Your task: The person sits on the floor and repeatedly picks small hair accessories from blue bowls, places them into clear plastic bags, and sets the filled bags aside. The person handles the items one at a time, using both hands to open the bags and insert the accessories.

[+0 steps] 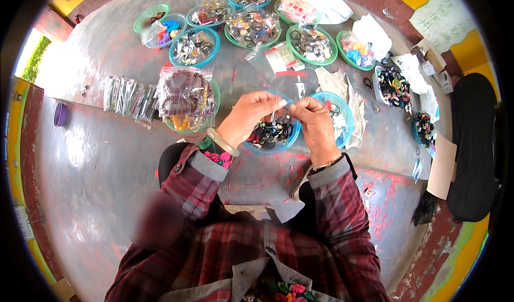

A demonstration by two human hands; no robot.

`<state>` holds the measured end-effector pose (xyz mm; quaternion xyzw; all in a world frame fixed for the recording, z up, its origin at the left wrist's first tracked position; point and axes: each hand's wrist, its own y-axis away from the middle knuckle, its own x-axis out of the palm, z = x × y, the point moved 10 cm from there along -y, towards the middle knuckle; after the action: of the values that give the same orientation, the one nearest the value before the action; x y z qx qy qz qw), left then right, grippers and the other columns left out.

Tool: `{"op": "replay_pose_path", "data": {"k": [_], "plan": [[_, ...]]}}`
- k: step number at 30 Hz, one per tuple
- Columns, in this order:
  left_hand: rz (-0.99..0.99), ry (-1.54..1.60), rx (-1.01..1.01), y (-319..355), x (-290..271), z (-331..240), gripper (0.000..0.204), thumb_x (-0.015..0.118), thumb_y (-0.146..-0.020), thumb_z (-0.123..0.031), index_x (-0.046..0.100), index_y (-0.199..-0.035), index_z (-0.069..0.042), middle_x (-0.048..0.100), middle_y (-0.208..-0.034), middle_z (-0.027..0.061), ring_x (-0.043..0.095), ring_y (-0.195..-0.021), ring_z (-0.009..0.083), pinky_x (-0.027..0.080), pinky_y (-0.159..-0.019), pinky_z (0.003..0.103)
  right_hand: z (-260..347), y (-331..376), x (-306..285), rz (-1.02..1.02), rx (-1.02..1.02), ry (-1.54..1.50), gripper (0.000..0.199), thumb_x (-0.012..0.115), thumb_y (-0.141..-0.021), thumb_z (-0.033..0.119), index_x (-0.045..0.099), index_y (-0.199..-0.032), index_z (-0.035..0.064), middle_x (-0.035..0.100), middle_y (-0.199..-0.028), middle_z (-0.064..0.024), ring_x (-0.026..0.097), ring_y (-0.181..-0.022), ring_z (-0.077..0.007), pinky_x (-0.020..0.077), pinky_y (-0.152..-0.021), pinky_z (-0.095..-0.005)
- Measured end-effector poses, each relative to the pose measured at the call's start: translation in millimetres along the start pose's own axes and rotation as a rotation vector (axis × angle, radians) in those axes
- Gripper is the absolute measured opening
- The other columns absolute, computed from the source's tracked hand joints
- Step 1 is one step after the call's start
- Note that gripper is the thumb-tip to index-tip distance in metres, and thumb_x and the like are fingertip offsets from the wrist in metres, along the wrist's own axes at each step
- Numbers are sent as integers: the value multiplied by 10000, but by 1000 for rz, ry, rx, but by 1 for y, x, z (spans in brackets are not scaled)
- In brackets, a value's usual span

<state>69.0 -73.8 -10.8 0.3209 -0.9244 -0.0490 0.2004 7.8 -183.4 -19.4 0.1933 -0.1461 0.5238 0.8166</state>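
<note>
My left hand [245,117] and my right hand [317,124] meet in front of me, thumbs and forefingers pinched together. Between the fingertips is a small clear plastic bag [300,90]; its lower part is hidden by my fingers, and I cannot make out what is in it. Right below my hands stands a blue bowl [293,138] of dark, bead-trimmed hair ties [267,135]. Beside my right hand is another blue bowl [350,121] with white and red pieces.
Several bowls of bagged trinkets, one a teal bowl [218,49], stand farther away. To the left lie a bag of dark red beads [186,90] and a row of slim packets [128,97]. A white basket [379,90] of hair ties and a cardboard piece [442,165] are at right.
</note>
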Motion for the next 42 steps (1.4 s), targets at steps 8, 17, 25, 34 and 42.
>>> {"op": "replay_pose_path", "data": {"k": [8,17,25,34,42], "plan": [[-23,-32,13,1,-1,-2,146,579,-851,-132,624,-911,-7,627,-798,35,561,-717,90,427,-645,227,3,1,6,-9,-5,-27,84,684,-763,61,604,-738,55,586,-668,16,509,-609,-59,392,-600,-192],[-107,-14,97,-4,-15,0,81,583,-837,-75,592,-856,3,607,-768,31,544,-689,82,434,-647,226,-8,3,6,50,84,70,84,659,-794,94,629,-760,23,619,-706,-13,539,-629,-69,418,-594,-202],[-32,105,123,-5,-8,-1,222,610,-837,-114,567,-1016,9,609,-824,15,552,-733,82,440,-670,229,-6,2,10,102,53,80,77,656,-775,44,608,-719,24,613,-700,-14,541,-637,-65,421,-603,-200],[-65,150,145,-4,-11,-6,201,584,-852,-94,613,-1007,30,641,-930,79,592,-840,127,467,-770,251,-7,4,16,137,36,159,85,682,-750,42,602,-723,30,593,-692,9,504,-614,-50,387,-580,-196],[-88,36,138,-1,-10,-9,185,596,-843,-89,636,-975,34,647,-906,83,586,-834,120,462,-769,246,-13,1,11,100,128,127,86,662,-779,74,639,-821,3,609,-729,2,514,-638,-53,394,-589,-192]]}}
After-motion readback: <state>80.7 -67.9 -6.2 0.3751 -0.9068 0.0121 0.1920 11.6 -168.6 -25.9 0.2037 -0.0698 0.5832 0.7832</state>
